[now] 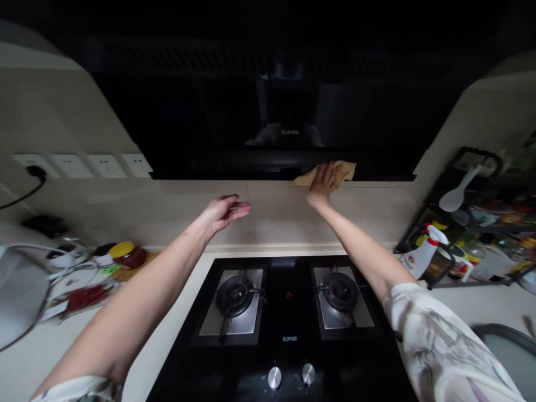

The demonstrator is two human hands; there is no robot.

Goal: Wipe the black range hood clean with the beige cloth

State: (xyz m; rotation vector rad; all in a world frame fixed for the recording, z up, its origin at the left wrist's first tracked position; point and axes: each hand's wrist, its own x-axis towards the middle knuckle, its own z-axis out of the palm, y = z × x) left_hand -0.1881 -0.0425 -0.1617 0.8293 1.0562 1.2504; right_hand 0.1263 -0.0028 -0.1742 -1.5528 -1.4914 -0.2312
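Observation:
My right hand [324,184] presses a yellowish cleaning cloth [345,170] against the lower edge of the black range hood [209,134], right of its middle. The fingers lie over the cloth, which spreads out on both sides of them. My left hand [227,212] is held in the air before the beige wall, a little below the hood's edge. Its fingers are stretched out and hold nothing. Below both arms lies the black gas stove [288,312] with two burners and two silver knobs.
On the left counter stand a yellow-lidded jar [128,255] and a bag of dried red chillies [86,298]. Wall sockets [106,166] run above, one with a black plug [37,173]. At right, a spray bottle [425,254] stands beside a black rack [473,229] of bottles.

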